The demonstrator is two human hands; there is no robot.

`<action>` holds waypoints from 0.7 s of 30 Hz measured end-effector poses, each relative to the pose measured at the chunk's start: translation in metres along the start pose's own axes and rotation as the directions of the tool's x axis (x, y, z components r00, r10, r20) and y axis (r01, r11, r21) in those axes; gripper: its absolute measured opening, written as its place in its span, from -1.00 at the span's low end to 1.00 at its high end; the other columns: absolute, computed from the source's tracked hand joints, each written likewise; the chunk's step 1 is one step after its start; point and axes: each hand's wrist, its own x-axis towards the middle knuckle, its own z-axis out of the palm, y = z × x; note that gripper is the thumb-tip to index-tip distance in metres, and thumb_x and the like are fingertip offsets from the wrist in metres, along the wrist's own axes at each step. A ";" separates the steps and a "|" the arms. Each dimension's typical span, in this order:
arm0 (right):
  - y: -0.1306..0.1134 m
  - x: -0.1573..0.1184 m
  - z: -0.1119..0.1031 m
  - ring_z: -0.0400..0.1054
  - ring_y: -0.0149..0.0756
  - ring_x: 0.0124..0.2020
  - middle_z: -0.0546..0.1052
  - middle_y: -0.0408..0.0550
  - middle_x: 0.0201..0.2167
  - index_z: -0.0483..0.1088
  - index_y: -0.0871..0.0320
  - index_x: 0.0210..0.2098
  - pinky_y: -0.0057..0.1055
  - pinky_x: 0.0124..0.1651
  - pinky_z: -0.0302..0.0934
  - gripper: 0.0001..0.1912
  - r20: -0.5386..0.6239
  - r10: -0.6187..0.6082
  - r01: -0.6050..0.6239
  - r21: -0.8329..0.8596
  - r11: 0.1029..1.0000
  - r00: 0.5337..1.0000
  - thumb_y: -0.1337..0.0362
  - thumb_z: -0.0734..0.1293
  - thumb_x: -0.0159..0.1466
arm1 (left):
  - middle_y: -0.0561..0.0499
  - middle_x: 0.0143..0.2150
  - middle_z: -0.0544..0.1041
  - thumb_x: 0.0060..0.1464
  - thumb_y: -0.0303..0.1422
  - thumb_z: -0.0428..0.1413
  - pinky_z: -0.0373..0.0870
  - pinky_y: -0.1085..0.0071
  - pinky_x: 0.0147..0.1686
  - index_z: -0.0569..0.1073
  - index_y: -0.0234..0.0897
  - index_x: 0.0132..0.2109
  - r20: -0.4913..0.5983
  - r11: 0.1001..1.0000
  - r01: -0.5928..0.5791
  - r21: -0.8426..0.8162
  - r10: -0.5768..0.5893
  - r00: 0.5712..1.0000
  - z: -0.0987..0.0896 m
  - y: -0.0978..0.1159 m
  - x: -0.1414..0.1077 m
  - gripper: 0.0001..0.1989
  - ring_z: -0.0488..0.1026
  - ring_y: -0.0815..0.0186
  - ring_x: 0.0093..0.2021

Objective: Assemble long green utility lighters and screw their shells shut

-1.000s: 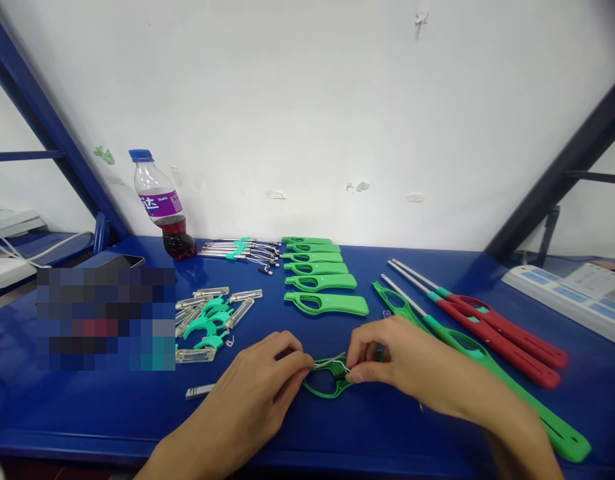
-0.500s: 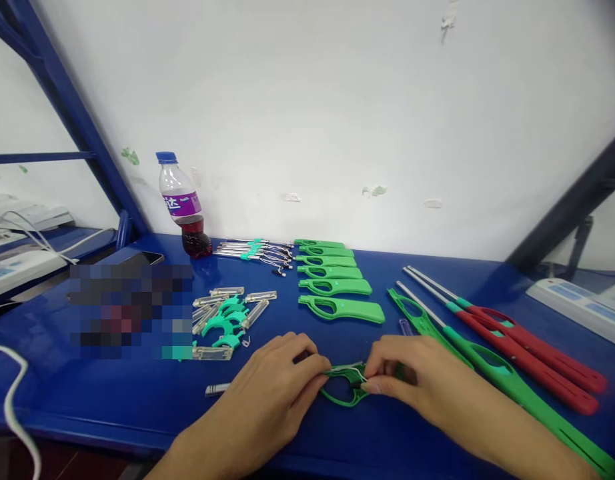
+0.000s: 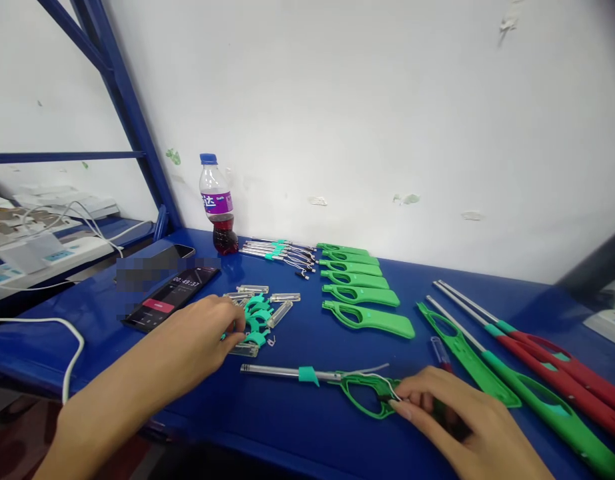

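My right hand (image 3: 457, 413) pinches the rear of a green lighter handle half (image 3: 360, 402), by a white wire (image 3: 382, 377) and a small black part. From this half a metal lighter tube (image 3: 272, 371) with a teal collar (image 3: 308, 375) points left along the table. My left hand (image 3: 202, 333) is at the pile of teal trigger pieces (image 3: 257, 317) and clear fuel tanks (image 3: 280, 314). Its thumb and index finger are slightly apart, and the other fingers are partly hidden.
Green handle halves (image 3: 370, 319) lie in a row, beside metal tubes with wires (image 3: 275, 252). Assembled red lighters (image 3: 542, 357) and green ones (image 3: 552, 403) lie right. A bottle (image 3: 218, 207) stands at the wall; a phone (image 3: 175, 293) and white cable (image 3: 75, 333) are left.
My left hand has let go of the green handle half and moved left to the trigger pieces and tanks. My right hand stays at the handle's rear. The view has turned left.
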 end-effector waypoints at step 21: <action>0.004 -0.007 0.001 0.52 -0.40 -0.35 0.61 -0.28 -0.33 0.60 -0.12 -0.18 -0.53 -0.24 0.36 -0.89 0.034 0.082 -0.083 0.024 0.996 0.996 0.09 0.43 0.49 | 0.03 -0.20 0.63 0.45 -0.29 -0.03 0.36 0.33 -0.25 0.53 -0.13 -0.13 0.016 0.970 -0.230 -0.072 0.232 0.973 -0.011 0.059 -0.003 -0.76 0.60 0.19 -0.26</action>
